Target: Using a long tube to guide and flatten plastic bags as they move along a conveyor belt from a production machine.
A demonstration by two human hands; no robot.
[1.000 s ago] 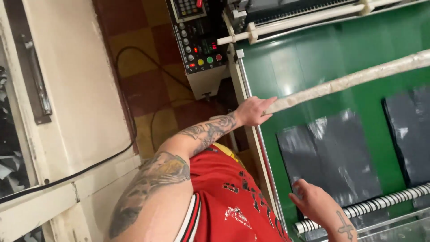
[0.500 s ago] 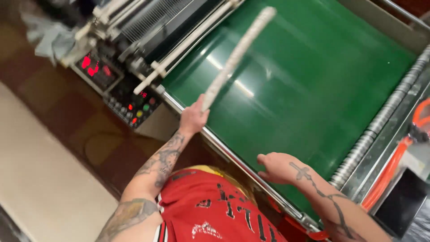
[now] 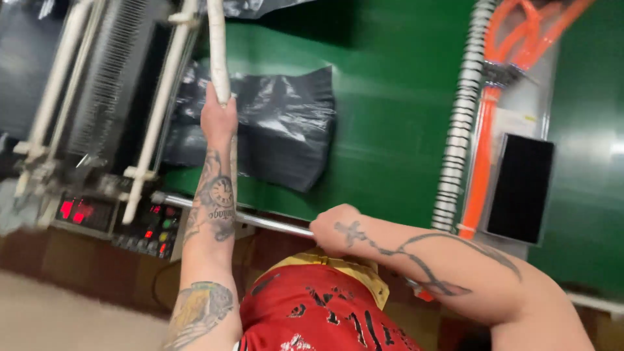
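Gripping white rod (image 3: 217, 45), top cut off.

Before you: a green conveyor surface (image 3: 403, 117), glossy under overhead light. To your left, a control panel (image 3: 117, 221) with red lit displays and coloured buttons, beside white rollers (image 3: 159, 110). To your right, a ribbed grey hose (image 3: 458, 130) and orange frame (image 3: 484, 149). Below, brown floor (image 3: 58, 260), a pale strip nearest you.

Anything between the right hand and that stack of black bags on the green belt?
Nothing visible. The right hand rests closed at the metal edge rail; open green belt lies between it and the stack of black plastic bags. The left hand holds the long white rod over the stack's far side.
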